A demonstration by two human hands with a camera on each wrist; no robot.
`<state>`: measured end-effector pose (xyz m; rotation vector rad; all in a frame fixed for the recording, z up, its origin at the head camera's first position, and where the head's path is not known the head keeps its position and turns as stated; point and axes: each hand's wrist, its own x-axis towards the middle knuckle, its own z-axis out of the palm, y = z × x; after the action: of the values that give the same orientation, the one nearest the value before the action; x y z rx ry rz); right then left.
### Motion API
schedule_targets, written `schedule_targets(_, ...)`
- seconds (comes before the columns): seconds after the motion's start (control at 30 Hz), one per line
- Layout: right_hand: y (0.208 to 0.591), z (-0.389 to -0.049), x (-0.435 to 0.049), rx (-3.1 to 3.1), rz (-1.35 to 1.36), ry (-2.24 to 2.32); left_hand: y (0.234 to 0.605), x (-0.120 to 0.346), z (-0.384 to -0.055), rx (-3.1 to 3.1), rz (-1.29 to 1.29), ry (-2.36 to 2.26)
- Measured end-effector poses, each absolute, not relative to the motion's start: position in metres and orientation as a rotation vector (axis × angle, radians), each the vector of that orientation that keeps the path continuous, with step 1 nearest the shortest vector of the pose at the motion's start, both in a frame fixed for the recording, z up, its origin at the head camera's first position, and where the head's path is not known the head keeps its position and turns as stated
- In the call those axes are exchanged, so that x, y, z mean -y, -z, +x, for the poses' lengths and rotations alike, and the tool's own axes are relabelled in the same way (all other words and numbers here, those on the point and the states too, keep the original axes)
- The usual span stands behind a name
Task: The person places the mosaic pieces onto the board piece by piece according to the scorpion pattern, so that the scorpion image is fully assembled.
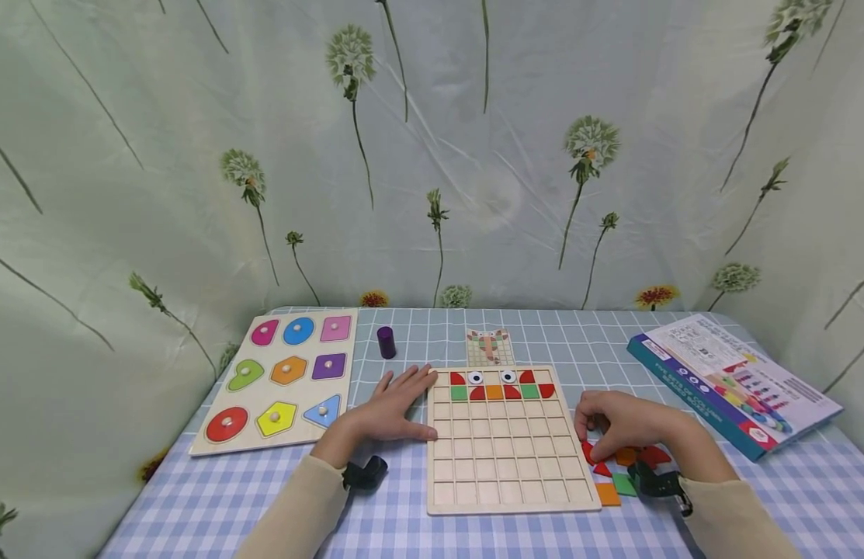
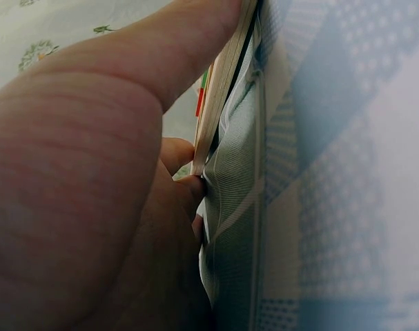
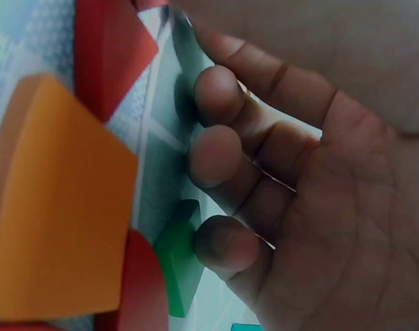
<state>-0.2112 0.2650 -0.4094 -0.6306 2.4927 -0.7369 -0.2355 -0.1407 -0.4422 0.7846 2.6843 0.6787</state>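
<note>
A wooden grid board (image 1: 473, 470) lies flat in front of me, its top two rows holding red, green, orange and eye-printed tiles. My left hand (image 1: 393, 407) rests along the board's left edge with fingers and thumb spread; in the left wrist view the thumb (image 2: 174, 52) lies against the board's side (image 2: 226, 83). To the right of the board, my right hand (image 1: 630, 423) pinches a red tile (image 1: 588, 452) between thumb and index finger, low over a loose pile. The other fingers (image 3: 216, 155) curl inward, and the red tile's edge barely shows at the top of that view.
Loose tiles, including an orange square (image 1: 608, 494) and a green one (image 1: 623, 484), lie by the board's right side. A small pattern card (image 1: 490, 349) stands behind it. Around are a knobbed shape puzzle (image 1: 302, 404), a purple cylinder (image 1: 386, 342) and a boxed set (image 1: 735, 380).
</note>
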Motion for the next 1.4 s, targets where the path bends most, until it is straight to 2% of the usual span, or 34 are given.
schedule_targets(0.63, 0.411, -0.219, -0.272, -2.304, -0.659, 1.008, 0.441, 0.141, -0.237, -2.68, 0.792, -0.686)
schedule_targets(0.87, 0.413, -0.22, -0.258, -2.397, -0.703, 1.117, 0.442, 0.14, -0.236, -2.688, 0.775, -0.67)
schedule_targets(1.13, 0.414, -0.223, -0.237, -2.516, -0.565, 1.2, 0.441, 0.14, -0.235, -2.688, 0.765, -0.678)
schedule_targets(1.4, 0.412, -0.224, -0.223, -2.615, -0.624, 1.146, 0.442, 0.141, -0.236, -2.685, 0.775, -0.673)
